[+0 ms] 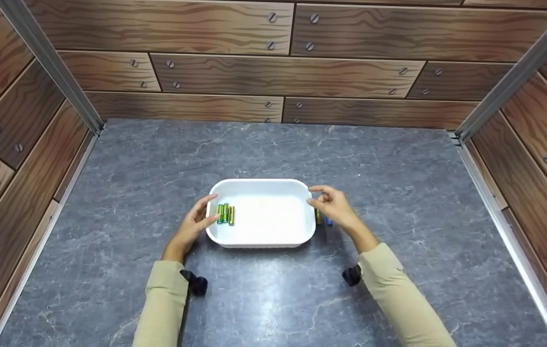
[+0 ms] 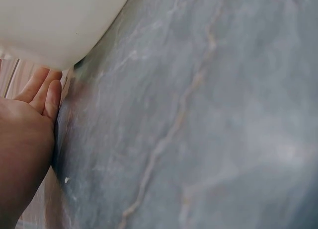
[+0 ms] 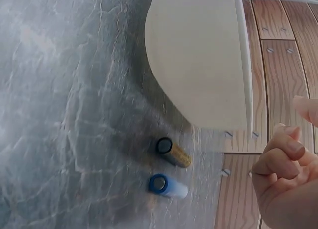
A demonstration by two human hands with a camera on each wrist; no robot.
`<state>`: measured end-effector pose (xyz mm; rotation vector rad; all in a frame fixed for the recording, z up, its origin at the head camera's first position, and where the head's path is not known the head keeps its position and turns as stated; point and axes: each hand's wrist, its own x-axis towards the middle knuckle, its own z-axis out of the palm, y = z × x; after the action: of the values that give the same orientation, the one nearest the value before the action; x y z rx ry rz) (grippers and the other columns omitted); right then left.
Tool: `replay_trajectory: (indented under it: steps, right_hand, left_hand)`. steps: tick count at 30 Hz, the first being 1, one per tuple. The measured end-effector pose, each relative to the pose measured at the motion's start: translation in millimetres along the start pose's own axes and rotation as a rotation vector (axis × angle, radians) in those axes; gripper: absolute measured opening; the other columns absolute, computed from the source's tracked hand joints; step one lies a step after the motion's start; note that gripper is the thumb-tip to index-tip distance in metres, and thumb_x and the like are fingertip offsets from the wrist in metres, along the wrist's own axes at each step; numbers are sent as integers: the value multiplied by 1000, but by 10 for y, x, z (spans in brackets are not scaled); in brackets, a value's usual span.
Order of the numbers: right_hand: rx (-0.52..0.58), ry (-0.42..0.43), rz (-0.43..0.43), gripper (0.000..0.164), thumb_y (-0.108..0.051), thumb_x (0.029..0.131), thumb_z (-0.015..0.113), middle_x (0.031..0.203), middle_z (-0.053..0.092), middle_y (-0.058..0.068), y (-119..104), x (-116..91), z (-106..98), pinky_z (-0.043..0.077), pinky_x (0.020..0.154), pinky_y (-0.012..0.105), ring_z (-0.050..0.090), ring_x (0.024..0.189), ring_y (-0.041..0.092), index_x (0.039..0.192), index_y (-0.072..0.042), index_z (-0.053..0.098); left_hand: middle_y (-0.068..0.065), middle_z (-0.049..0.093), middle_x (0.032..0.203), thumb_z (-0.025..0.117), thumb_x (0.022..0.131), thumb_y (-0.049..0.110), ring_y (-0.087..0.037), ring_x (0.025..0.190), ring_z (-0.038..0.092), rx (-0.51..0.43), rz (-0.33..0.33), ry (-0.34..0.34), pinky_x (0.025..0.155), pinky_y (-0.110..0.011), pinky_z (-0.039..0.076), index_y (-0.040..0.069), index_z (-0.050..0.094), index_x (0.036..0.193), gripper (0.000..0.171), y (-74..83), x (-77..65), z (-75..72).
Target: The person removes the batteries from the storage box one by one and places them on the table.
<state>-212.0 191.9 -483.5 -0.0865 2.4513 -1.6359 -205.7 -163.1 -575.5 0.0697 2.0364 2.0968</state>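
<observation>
Resting at the left end of the white tray (image 1: 261,245), the left hand (image 1: 192,229) has its fingers fairly straight and spread from the thumb, both reaching the rim. Just inside that end lie two green batteries (image 1: 225,212) and a yellow-green battery (image 1: 231,215), side by side, their long axes running between the near side and far edge of the table (image 1: 399,193). The tray sits around the table's middle, its length running from left edge toward right edge, well apart from the far edge. Further right, the right hand (image 1: 335,205) is at the tray's right rim: index finger and thumb stand apart, the other fingers bend inward, and nothing shows between them. Outside the tray's right wall, on the table, lie a gold-and-black battery (image 3: 175,153) and a blue battery (image 3: 169,186), partly hidden by this hand in the head view. Both lie back from its fingertips, toward the near side and the table's right edge, with long axes roughly near to far; the gold-and-black battery is closer to the wall, the blue battery further right. The right hand is clearly nearer; the tray lies between these two and the left hand.
</observation>
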Motion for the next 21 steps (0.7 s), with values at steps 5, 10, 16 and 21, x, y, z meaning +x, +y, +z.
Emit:
replay_trajectory:
  steps: [5, 10, 16, 21]
  right_hand:
    - [-53, -28, -50, 40, -3, 89, 63, 61, 45, -7, -285, -90, 79, 31, 52, 17, 34, 50, 0, 124, 15, 54]
    - [-59, -54, -97, 36, 1, 87, 63, 61, 46, -6, -413, -113, 204, 32, 53, 15, 36, 50, -2, 119, 16, 56]
    - [-51, -79, -151, 35, 4, 83, 67, 60, 45, -6, -332, -14, 401, 31, 52, 15, 37, 51, -2, 114, 16, 58]
    - [-65, -116, -170, 38, -2, 82, 69, 60, 46, -8, -107, 137, 556, 33, 53, 15, 38, 52, -1, 116, 13, 59]
  left_hand:
    - [-19, 35, 155, 60, 92, 3, -33, 141, 37, 5, -4, 4, 97, -19, 42, 6, 37, 146, 59, 8, -7, 5]
    - [-20, 34, 155, 59, 92, 2, -33, 143, 35, -4, 2, -1, 100, -21, 41, 4, 36, 147, 60, 6, -7, -1]
    - [-18, 30, 158, 58, 92, 1, -32, 149, 26, -18, 7, -3, 119, -42, 25, 4, 35, 147, 59, 9, 4, 3]
    - [-18, 32, 157, 59, 91, 1, -32, 147, 30, -8, 3, 4, 114, -34, 31, 4, 36, 147, 60, 18, 0, 6]
